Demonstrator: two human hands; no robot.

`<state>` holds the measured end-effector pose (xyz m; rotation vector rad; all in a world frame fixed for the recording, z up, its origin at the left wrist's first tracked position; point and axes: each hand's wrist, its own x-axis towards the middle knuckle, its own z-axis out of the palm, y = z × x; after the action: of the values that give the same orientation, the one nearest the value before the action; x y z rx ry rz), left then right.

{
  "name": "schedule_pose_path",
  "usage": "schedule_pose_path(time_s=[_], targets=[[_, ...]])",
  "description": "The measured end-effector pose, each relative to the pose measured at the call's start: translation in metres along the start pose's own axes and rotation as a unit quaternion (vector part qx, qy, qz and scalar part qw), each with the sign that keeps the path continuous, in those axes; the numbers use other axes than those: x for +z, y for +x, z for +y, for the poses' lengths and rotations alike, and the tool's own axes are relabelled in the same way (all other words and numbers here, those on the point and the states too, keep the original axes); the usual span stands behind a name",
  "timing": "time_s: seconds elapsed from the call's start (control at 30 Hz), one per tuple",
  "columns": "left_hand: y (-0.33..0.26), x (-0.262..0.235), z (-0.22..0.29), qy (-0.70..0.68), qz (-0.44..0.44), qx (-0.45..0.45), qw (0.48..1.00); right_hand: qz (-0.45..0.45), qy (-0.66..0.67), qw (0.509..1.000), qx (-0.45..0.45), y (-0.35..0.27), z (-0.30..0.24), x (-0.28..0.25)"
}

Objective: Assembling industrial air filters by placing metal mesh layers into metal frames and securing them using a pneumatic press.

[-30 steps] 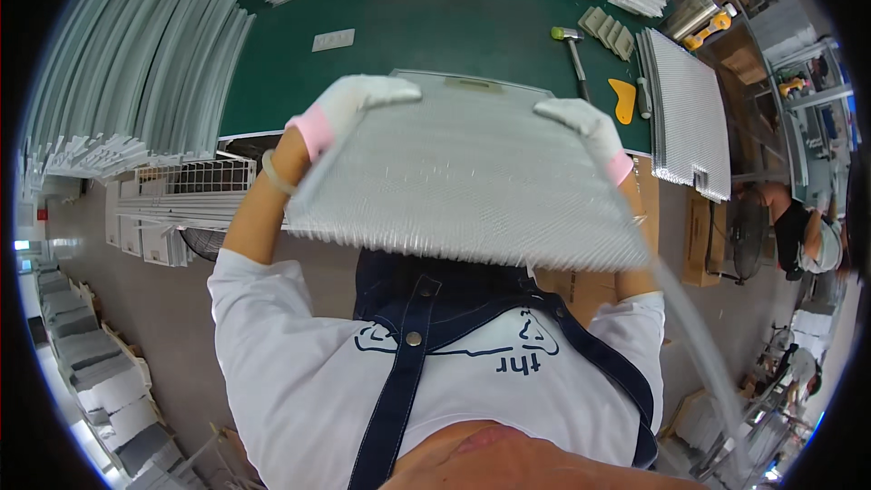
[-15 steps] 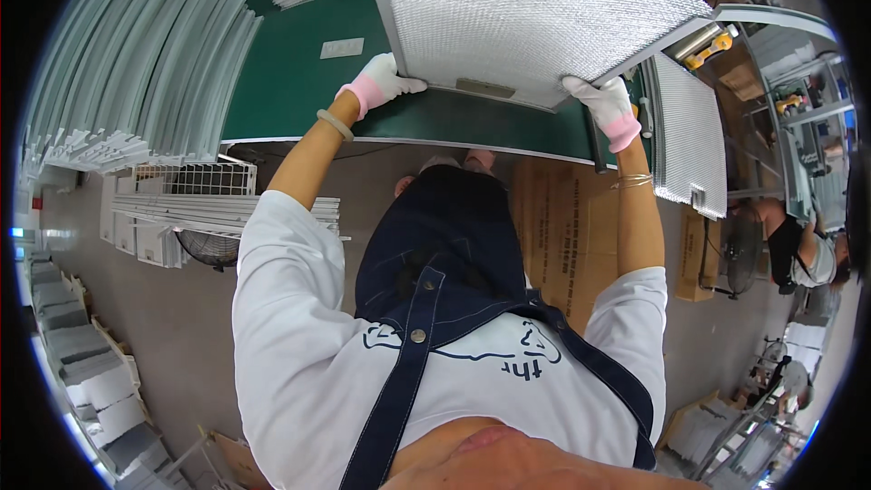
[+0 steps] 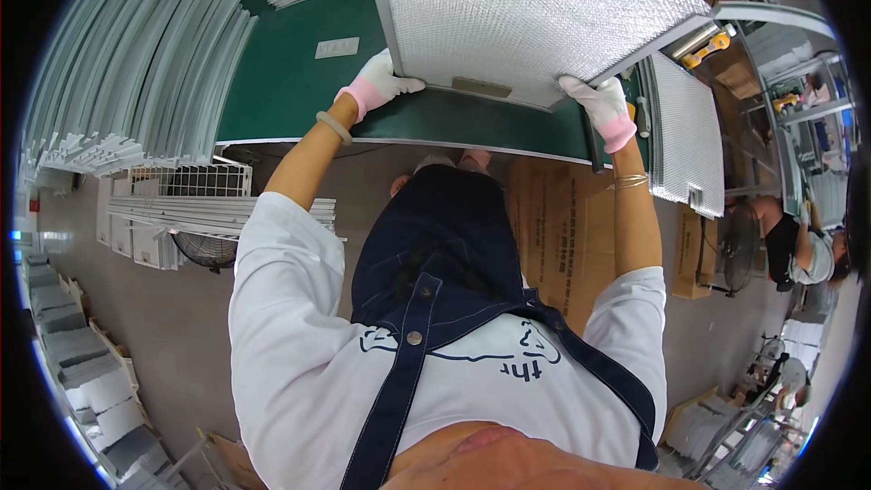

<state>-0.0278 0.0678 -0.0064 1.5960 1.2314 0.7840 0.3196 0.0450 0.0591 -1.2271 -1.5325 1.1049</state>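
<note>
A large silver mesh filter panel (image 3: 526,18) with a thin metal frame is held at its near corners over the green worktable (image 3: 281,91). At its near left corner my left hand (image 3: 381,83), in a white glove with a pink cuff, grips the frame with the thumb on top. My right hand (image 3: 602,109), gloved the same way, grips the near right side with the thumb over the edge. Between the hands, a small grey rectangular tab (image 3: 482,87) sits on the panel's near edge. Fingers under the frame are hidden.
Long white frame strips (image 3: 136,63) are stacked at the left. Mesh sheets (image 3: 687,136) lie at the right, near a yellow-handled tool (image 3: 708,47). A cardboard box (image 3: 562,227) stands under the table. Another person (image 3: 803,245) sits at the far right beside a fan (image 3: 742,249).
Almost nothing differs. Both hands keep their grip on the panel, and the whole view has shifted very slightly.
</note>
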Motion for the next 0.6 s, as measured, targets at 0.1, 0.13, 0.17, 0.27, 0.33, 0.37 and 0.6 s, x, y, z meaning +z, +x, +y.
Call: schedule_pose_path(time_s=[0.1,0.13,0.17,0.27,0.33,0.37,0.6], targets=[[0.005,0.000,-0.007,0.045,-0.001,0.032,0.998,0.000,0.005,1.000,0.012,0.007,0.003,-0.003],[0.004,0.002,-0.010,0.058,0.017,0.054,0.997,-0.002,0.008,1.000,0.026,0.009,0.001,-0.001],[0.004,0.003,-0.012,0.070,0.034,0.076,0.994,-0.002,0.008,1.000,0.027,0.007,0.000,0.001],[0.004,0.004,-0.007,0.058,0.042,0.049,0.996,0.017,0.015,1.000,0.000,0.002,0.000,0.003],[0.006,0.004,-0.006,0.081,0.052,0.035,0.995,0.026,0.006,1.000,0.002,0.006,0.005,0.003],[0.005,0.003,-0.005,0.105,0.063,0.022,0.992,0.025,0.005,1.000,0.002,0.004,0.005,0.004],[-0.007,0.009,0.003,-0.097,0.064,0.037,0.993,0.034,-0.044,0.998,0.008,-0.010,-0.001,0.005]])
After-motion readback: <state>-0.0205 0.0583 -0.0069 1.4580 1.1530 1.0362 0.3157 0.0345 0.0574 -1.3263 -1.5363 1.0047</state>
